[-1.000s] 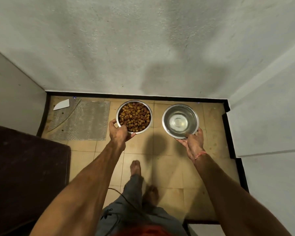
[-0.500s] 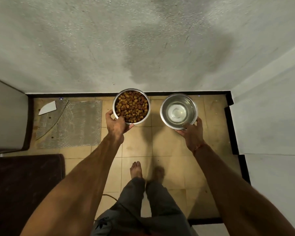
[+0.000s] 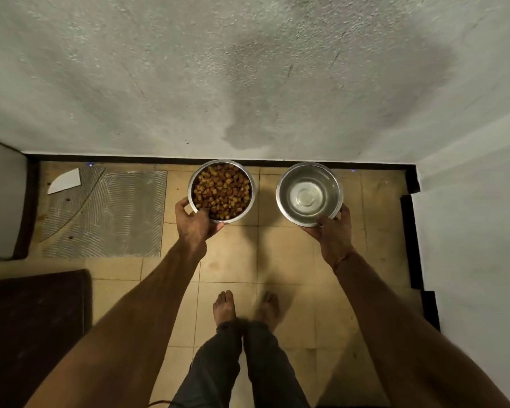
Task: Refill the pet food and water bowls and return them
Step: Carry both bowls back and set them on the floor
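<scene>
Tiled floor (image 3: 230, 260) | left hand (image 3: 195, 225) grips food bowl (image 3: 221, 191) | right hand (image 3: 333, 231) grips water bowl (image 3: 308, 194)

Brown kibble (image 3: 223, 191), silver bowls (image 3: 334, 184)

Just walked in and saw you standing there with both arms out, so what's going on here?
A person stands barefoot on a tiled floor facing a wall. The left hand grips a steel bowl of kibble by its near rim; the right hand grips a steel bowl of water. Both bowls are full and held out side by side near the wall; whether they touch the floor, I cannot tell.
</scene>
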